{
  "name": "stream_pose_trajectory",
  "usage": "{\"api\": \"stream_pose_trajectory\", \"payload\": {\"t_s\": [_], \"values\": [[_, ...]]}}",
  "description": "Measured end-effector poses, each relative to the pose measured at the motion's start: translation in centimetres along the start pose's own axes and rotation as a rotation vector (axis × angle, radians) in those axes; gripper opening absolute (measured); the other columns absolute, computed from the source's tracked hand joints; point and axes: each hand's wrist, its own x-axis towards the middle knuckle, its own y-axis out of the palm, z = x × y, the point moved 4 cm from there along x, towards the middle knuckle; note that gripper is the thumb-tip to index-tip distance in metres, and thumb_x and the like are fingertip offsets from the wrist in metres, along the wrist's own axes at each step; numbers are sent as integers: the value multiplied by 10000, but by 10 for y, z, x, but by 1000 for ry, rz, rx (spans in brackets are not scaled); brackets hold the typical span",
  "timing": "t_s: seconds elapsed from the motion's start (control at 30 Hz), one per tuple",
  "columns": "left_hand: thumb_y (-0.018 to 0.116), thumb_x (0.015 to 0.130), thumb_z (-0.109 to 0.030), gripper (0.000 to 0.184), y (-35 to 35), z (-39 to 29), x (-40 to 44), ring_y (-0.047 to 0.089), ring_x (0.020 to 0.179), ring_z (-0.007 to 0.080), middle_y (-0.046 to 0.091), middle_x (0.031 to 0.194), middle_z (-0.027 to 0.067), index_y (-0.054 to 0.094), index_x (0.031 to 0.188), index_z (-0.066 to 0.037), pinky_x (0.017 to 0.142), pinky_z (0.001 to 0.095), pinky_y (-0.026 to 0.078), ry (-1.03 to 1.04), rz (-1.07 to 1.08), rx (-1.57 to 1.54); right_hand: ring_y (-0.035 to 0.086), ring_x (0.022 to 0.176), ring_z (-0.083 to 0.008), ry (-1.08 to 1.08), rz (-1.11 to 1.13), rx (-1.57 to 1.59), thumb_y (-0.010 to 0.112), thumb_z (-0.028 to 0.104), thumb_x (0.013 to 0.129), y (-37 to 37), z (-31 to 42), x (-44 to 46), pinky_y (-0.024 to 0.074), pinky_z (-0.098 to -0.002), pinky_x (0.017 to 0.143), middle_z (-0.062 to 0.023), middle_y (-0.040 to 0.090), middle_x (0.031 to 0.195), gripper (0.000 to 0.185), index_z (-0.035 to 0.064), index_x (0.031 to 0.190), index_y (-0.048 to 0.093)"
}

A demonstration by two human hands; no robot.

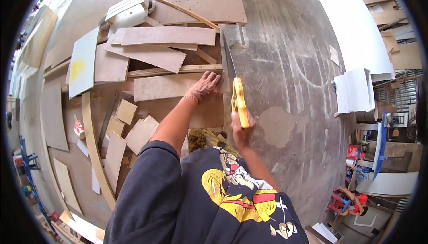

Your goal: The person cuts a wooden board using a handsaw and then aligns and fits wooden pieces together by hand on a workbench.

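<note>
Head: yellow-handled saw (238,84) in right hand (243,131)

yellow saw handle (241,98), tan boards (162,36), pale panel (85,72) blotched yellow, black shirt (145,190) printed yellow-and-red

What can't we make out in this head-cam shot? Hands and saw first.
All in the head view:
- Left hand: palm underside and the wood surface beneath, hidden by the hand itself.
- Right hand: part of its grip, hidden by the saw handle.
- Saw teeth: too small to tell.
- Patterned cloth: lower part, hidden by the shirt.
- Red-white container: print too small.
</note>
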Motion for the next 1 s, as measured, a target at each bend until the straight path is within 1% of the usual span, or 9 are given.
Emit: {"api": "stream_pose_trajectory", "payload": {"t_s": [0.17,0.23,0.27,0.5,0.67,0.7,0.87,0.9,1.0], "values": [[534,843,-406,562,13,4,-1,437,1116,292,488,1195,140,506,1221,9,1006,427,306,25,54,36,510,459,-165,611,117,483,549,87,830,-48,6,-34,422,-321,458,-89,514,581,120,-25,787,558],[531,847,-397,558,14,3,-2,432,1123,288,481,1207,136,497,1233,5,1007,427,306,8,27,25,543,522,-232,304,156,132,551,62,808,-71,29,-43,436,-352,513,-133,536,636,118,-39,861,580],[531,847,-397,558,13,1,-2,432,1123,288,481,1207,136,497,1233,5,1007,427,306,11,30,16,456,435,-82,362,138,246,541,79,842,-75,31,-52,366,-256,399,-12,481,581,115,-1,762,521],[538,844,-393,539,8,3,0,420,1136,287,484,1210,138,517,1197,13,1013,421,294,-8,31,-19,466,460,-70,420,162,250,532,65,837,-85,57,-48,367,-238,418,-17,511,613,110,-33,865,573],[547,837,-391,580,5,0,-1,407,1162,288,477,1224,143,482,1244,17,1019,442,289,-4,134,2,539,550,-300,390,193,103,560,11,776,-41,13,2,410,-373,512,-170,553,649,53,-32,791,588],[547,837,-391,580,9,3,0,407,1162,288,477,1224,143,482,1244,17,1019,442,289,-11,127,5,421,403,-61,437,157,274,542,73,836,-27,11,23,326,-239,353,11,451,540,108,8,749,545],[570,826,-391,598,8,-1,-1,420,1150,295,482,1210,149,479,1242,29,998,450,302,-22,75,-26,435,400,-81,388,129,196,549,68,838,-20,6,13,337,-247,358,-6,476,549,102,-3,764,543],[570,826,-391,598,6,1,0,420,1150,295,482,1210,149,479,1242,29,998,450,302,-13,70,-9,534,572,-376,390,130,95,593,101,784,-18,7,3,421,-431,529,-185,545,664,109,-5,768,573],[570,825,-405,608,14,-2,-4,421,1149,295,479,1223,148,479,1242,27,998,455,302,1,31,25,559,586,-361,236,93,104,578,94,787,-19,-8,-36,438,-424,539,-181,553,674,123,3,868,587]]}}
